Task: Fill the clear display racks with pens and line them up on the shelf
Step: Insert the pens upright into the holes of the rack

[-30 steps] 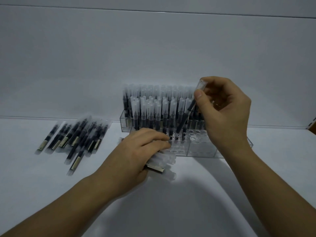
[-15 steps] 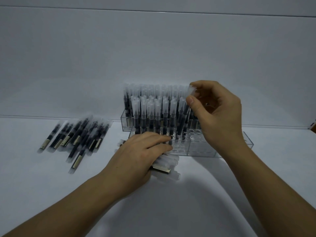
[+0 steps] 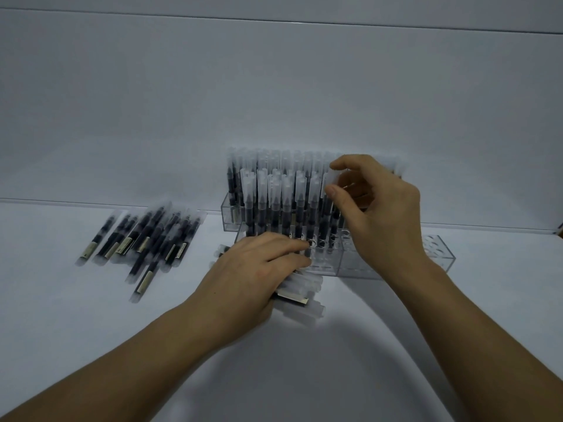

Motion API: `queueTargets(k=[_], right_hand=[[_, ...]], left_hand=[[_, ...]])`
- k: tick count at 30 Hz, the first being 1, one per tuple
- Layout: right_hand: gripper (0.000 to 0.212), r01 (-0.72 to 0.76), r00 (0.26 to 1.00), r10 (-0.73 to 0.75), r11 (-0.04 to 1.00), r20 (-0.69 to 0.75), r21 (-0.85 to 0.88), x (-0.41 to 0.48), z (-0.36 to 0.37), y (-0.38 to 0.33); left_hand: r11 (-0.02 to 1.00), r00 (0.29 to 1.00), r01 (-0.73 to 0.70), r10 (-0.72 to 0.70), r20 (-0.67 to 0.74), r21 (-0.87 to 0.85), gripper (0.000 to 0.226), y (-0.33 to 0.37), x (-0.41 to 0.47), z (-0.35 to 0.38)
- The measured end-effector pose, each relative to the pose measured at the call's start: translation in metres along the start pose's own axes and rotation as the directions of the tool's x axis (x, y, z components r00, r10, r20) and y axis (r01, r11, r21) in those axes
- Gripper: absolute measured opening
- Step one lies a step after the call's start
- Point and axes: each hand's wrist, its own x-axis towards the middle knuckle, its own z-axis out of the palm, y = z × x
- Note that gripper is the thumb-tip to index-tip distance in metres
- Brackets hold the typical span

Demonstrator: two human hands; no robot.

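While the right hand (image 3: 380, 214) pinches a pen (image 3: 326, 179) by its cap at the front rack (image 3: 438, 260), filled rows (image 3: 274, 202) crowd its 9 o'clock; a tilted entry could miss the hole, knock neighbours. Left hand (image 3: 259, 269) curls over spare pens (image 3: 304, 287) at rack's 6 o'clock; loosened, they may roll.

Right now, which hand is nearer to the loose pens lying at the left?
Left. The left hand lies right of the loose pens; the right hand is farther right, at the front rack.
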Motion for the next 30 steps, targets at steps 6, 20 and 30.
queueTargets(k=[6, 20, 30], right_hand=[[0.024, 0.102, 0.995, -0.103, 0.987, 0.002, -0.124, -0.001, 0.006, 0.001], [0.020, 0.047, 0.995, -0.058, 0.990, 0.084, 0.130, -0.013, 0.006, -0.025], [0.020, -0.158, 0.947, 0.057, 0.939, 0.317, 0.305, -0.021, 0.018, -0.035]], left_hand=[[1.000, 1.000, 0.001, -0.001, -0.002, -0.009, 0.060, 0.001, 0.000, 0.000], [0.402, 0.875, 0.233, -0.484, 0.011, -0.886, 0.026, 0.008, 0.004, -0.014], [0.379, 0.890, 0.185, -0.456, -0.009, -0.907, 0.019, 0.007, 0.005, -0.016]])
